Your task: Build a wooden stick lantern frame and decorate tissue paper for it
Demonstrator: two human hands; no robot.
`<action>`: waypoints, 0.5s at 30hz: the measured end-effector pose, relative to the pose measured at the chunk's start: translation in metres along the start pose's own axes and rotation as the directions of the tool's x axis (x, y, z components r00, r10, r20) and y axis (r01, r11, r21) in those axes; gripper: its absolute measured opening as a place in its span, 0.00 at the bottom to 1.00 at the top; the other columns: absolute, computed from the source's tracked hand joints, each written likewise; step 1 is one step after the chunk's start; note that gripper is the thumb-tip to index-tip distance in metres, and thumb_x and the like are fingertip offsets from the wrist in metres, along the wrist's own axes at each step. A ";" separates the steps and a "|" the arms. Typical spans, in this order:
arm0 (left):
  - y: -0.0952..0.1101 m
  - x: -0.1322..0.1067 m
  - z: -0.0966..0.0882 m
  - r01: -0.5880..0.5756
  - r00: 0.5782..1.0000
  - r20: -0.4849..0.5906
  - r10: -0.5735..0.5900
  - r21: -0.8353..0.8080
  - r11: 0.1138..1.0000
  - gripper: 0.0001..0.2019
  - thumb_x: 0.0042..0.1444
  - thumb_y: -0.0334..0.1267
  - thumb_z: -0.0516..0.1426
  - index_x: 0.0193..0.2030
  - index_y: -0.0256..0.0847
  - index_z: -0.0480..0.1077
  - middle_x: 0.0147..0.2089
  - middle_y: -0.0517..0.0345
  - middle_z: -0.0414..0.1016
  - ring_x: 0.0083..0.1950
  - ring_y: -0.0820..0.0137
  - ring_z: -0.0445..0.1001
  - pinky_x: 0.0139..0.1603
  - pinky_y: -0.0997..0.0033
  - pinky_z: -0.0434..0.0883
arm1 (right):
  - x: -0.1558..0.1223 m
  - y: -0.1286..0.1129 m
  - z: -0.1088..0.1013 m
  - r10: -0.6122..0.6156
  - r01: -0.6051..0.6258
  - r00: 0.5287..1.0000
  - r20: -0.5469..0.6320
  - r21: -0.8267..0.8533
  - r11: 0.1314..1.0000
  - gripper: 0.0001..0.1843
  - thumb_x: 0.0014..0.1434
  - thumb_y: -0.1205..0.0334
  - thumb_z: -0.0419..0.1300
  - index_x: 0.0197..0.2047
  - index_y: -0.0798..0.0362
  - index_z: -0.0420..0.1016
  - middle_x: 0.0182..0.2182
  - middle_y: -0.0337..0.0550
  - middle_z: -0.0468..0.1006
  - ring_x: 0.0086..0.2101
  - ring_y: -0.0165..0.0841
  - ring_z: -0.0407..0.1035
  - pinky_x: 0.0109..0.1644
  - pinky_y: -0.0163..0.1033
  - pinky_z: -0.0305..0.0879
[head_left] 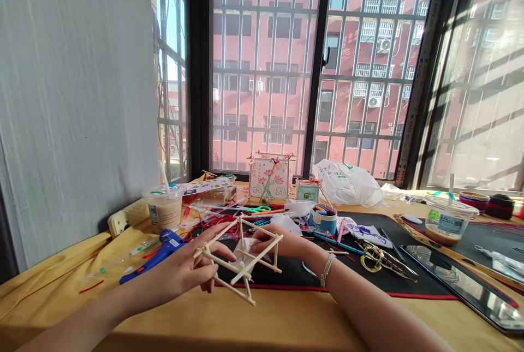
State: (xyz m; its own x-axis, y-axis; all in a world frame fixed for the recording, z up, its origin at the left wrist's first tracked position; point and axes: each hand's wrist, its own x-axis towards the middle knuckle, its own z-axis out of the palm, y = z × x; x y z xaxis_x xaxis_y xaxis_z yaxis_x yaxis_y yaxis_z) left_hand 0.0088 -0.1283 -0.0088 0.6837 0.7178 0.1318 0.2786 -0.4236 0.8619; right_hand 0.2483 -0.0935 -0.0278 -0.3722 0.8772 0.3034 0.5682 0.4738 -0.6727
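Note:
A small open frame of thin wooden sticks [262, 258] is held up over the near edge of the black mat. My left hand [192, 267] grips its left side, fingers bent around the sticks. From the right, my right hand [282, 240] reaches behind the front sticks, its fingers closed on a crumpled white piece of paper or tissue [242, 259] inside the frame. Some of its fingertips are hidden. Left of the frame, a blue glue gun [158, 256] lies on the yellow cloth. Beyond my hands are red cords [219, 230] and green-handled scissors [258, 209].
Drink cups stand at left [164, 210] and right [446, 221]. Gold scissors [382, 259] and a tablet [462, 281] lie on the right. A painted paper lantern [270, 177], a blue pen holder [323, 220] and a white plastic bag [347, 183] stand behind.

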 end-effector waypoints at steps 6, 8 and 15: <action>0.005 0.004 -0.007 0.050 0.999 -0.008 -0.050 -0.042 0.998 0.28 0.50 0.43 0.53 0.60 0.53 0.55 0.50 0.57 0.68 0.29 0.73 0.71 0.36 0.68 0.71 | 0.000 0.037 -0.043 0.040 -0.110 0.923 -0.383 -0.162 0.981 0.09 0.53 0.68 0.53 0.29 0.58 0.74 0.26 0.44 0.72 0.33 0.35 0.65 0.35 0.37 0.60; 0.001 0.009 -0.008 0.073 0.997 0.019 -0.073 -0.001 0.997 0.26 0.49 0.41 0.53 0.58 0.51 0.58 0.50 0.57 0.68 0.28 0.73 0.72 0.34 0.70 0.71 | -0.006 0.042 -0.053 0.014 -0.113 0.891 -0.453 -0.191 0.975 0.08 0.52 0.70 0.54 0.33 0.57 0.75 0.34 0.49 0.73 0.41 0.39 0.63 0.42 0.40 0.60; -0.004 0.016 -0.014 0.240 0.957 0.099 -0.272 0.254 0.937 0.13 0.52 0.40 0.49 0.43 0.38 0.65 0.13 0.68 0.63 0.17 0.71 0.68 0.23 0.75 0.62 | -0.024 0.011 -0.028 -0.120 0.109 0.974 -0.194 -0.070 0.992 0.13 0.59 0.59 0.52 0.42 0.52 0.74 0.32 0.41 0.76 0.29 0.29 0.69 0.32 0.33 0.65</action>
State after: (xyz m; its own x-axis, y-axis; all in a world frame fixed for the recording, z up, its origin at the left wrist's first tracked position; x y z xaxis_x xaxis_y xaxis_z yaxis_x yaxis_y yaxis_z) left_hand 0.0089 -0.1070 -0.0033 0.6454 0.7477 -0.1563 0.5961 -0.3650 0.7152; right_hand 0.2835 -0.1071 -0.0236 -0.2883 0.8121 0.5074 0.5747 0.5706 -0.5867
